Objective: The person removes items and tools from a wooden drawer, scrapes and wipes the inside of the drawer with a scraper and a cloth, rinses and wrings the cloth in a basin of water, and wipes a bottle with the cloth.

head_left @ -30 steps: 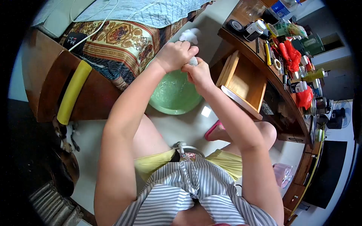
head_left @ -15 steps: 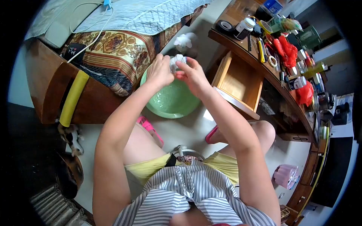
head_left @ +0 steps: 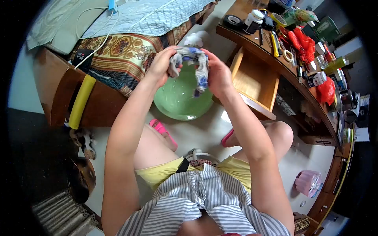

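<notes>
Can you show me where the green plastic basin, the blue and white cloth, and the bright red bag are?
green plastic basin [head_left: 182,103], head view, inner wall
blue and white cloth [head_left: 202,74], head view, hanging end
bright red bag [head_left: 326,91], head view, crumpled middle

My way down opens over the green basin [head_left: 183,98], whose middle shows bare between my forearms. On my right the pulled-out drawer [head_left: 256,84] juts toward my wrist and would catch a wide swing, though I could reach into its bare inside from above. Beyond it, bottles and red bags crowd the desk [head_left: 293,74], blocking any low sweep. On my left, the bed's wooden end [head_left: 84,104] and the patterned cover [head_left: 126,51] wall off that side. Between basin and knees, my pink slippers [head_left: 163,131] flank an open strip of floor.
</notes>
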`<state>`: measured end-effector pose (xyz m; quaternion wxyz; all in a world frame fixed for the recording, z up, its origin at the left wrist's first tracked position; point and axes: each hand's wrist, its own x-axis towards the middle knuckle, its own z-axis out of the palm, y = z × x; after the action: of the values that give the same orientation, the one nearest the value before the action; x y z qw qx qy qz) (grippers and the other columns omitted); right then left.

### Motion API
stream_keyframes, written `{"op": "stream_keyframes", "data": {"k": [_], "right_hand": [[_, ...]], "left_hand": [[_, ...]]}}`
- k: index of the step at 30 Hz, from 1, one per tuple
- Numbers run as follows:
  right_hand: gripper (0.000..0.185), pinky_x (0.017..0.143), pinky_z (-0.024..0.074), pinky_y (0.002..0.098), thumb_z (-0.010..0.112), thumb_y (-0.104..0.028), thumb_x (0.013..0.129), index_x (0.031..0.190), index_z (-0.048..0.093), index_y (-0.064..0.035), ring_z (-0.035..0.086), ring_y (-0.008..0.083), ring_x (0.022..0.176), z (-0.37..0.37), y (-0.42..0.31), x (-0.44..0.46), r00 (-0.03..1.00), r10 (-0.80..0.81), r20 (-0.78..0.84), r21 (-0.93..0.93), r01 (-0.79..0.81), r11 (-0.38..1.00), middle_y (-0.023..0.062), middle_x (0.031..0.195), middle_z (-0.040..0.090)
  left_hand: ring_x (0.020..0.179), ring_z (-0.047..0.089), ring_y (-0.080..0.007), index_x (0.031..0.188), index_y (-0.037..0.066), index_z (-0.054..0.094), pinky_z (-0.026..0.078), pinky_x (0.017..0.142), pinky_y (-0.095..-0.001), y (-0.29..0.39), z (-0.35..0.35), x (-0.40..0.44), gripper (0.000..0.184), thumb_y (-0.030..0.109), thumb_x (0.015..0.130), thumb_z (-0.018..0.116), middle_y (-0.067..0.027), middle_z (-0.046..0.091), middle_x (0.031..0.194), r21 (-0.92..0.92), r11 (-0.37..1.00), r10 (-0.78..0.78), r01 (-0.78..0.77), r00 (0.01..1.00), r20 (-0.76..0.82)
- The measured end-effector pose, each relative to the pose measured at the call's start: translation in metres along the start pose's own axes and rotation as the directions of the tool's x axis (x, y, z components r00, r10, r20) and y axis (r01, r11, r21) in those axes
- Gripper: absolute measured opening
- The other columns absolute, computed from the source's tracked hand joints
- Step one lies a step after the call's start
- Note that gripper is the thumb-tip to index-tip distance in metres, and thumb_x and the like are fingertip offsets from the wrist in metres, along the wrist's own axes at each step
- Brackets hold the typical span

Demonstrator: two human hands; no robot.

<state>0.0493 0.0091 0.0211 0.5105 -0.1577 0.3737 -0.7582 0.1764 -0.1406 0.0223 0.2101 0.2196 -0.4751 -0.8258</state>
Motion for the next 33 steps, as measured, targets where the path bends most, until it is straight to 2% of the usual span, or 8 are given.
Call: {"op": "stream_keyframes", "data": {"k": [4,9,12,16,19,26,31,33], "right_hand": [[0.039,0.080,0.0494,0.0325,0.053,-0.040,0.093,0.115,0.059,-0.0095,0.062,0.0167,0.093,-0.004,-0.010,-0.009,0.960,0.268,0.078,-0.173,-0.251,0.952,0.0067,0.102,0.066],[0.031,0.080,0.0507,0.0339,0.058,-0.020,0.088,0.116,0.056,-0.0062,0.062,0.0181,0.092,-0.001,-0.009,-0.021,0.978,0.200,0.056,-0.009,-0.199,0.980,0.0071,0.105,0.064],[0.033,0.085,0.0496,0.0350,0.052,-0.005,0.086,0.120,0.051,-0.0060,0.061,0.0188,0.095,-0.001,-0.005,-0.024,0.997,0.072,0.033,0.053,-0.074,0.996,0.0063,0.109,0.061],[0.039,0.087,0.0474,0.0307,0.054,0.002,0.083,0.120,0.048,-0.0078,0.057,0.0155,0.101,0.011,-0.010,-0.033,0.994,-0.055,0.092,-0.145,0.068,0.987,0.0040,0.111,0.058],[0.048,0.083,0.0468,0.0275,0.063,0.004,0.078,0.122,0.047,-0.0057,0.057,0.0134,0.099,0.017,-0.015,-0.038,0.965,-0.047,0.258,-0.405,0.152,0.901,0.0037,0.108,0.059],[0.040,0.068,0.0446,0.0220,0.070,-0.013,0.084,0.119,0.053,-0.0035,0.055,0.0092,0.073,0.014,-0.059,-0.044,0.968,0.188,0.164,-0.251,-0.143,0.957,0.0016,0.096,0.061],[0.022,0.065,0.0406,0.0202,0.069,-0.020,0.087,0.101,0.059,-0.0064,0.049,0.0047,0.073,0.009,-0.044,-0.028,0.963,-0.085,0.255,-0.768,0.256,0.587,-0.0023,0.081,0.058],[0.018,0.064,0.0413,0.0209,0.069,-0.019,0.087,0.094,0.057,-0.0079,0.050,0.0052,0.075,0.003,-0.047,-0.027,0.967,-0.174,0.184,-0.610,0.252,0.751,-0.0028,0.081,0.057]], "left_hand": [[0.074,0.060,-0.0099,0.123,0.003,0.055,0.051,0.062,-0.0238,0.018,0.008,-0.002,0.030,0.014,0.096,0.048,-0.0051,0.063,0.096,0.379,0.919,0.045,-0.107,0.985,0.169],[0.072,0.060,-0.0119,0.101,0.000,0.065,0.048,0.067,-0.0245,0.006,-0.001,0.009,0.025,0.022,0.093,0.059,-0.0047,0.064,0.083,-0.073,0.984,0.143,-0.160,0.970,-0.197],[0.066,0.058,-0.0117,0.094,0.002,0.067,0.043,0.062,-0.0217,0.010,-0.016,0.002,0.034,0.034,0.094,0.056,-0.0039,0.063,0.074,0.604,0.782,0.289,-0.155,0.948,-0.131],[0.072,0.060,-0.0090,0.102,0.002,0.066,0.042,0.065,-0.0204,0.018,0.021,-0.035,0.049,0.048,0.094,0.050,-0.0041,0.066,0.082,0.493,0.868,-0.115,0.065,0.991,0.072],[0.102,0.060,-0.0153,0.123,-0.003,0.053,0.046,0.091,-0.0301,0.002,0.043,-0.042,0.046,0.035,0.097,0.048,-0.0086,0.061,0.115,0.211,0.977,-0.029,-0.023,0.971,0.238],[0.114,0.057,-0.0232,0.131,-0.006,0.044,0.044,0.100,-0.0397,0.028,0.046,-0.037,0.047,0.014,0.090,0.033,-0.0133,0.056,0.127,-0.303,0.950,0.057,0.077,0.911,0.409],[0.114,0.057,-0.0227,0.127,-0.001,0.049,0.041,0.103,-0.0400,0.006,0.045,-0.033,0.039,0.015,0.092,0.046,-0.0115,0.059,0.123,-0.153,0.981,-0.057,0.120,0.928,0.367],[0.113,0.057,-0.0215,0.126,-0.001,0.050,0.041,0.102,-0.0386,0.007,0.048,-0.032,0.037,0.012,0.092,0.051,-0.0105,0.059,0.122,-0.193,0.980,0.001,0.058,0.955,0.295]]}}
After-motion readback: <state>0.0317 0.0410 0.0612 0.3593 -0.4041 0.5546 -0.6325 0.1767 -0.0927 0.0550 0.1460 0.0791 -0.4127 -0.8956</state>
